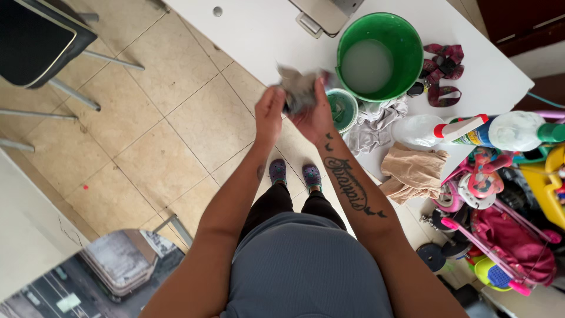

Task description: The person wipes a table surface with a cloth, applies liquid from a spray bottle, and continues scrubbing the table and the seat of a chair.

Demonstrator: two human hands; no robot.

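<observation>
Over tiled floor beside the white desk [259,29], both hands' fingers are clenching a grey cloth [297,88]; the left hand [269,112] and right hand [316,118] should probably be twisting oppositely, near the green bucket [406,35] beyond.

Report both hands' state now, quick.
Left hand: closed on the grey cloth.
Right hand: closed on the same grey cloth.

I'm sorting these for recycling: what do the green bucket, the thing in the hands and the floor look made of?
Green bucket: likely plastic, with a glossy moulded rim. The bundle gripped by the left hand and right hand: seemingly grey cloth, crumpled and soft, though blurred. Floor: beige ceramic-looking tiles with visible grout lines.
</observation>
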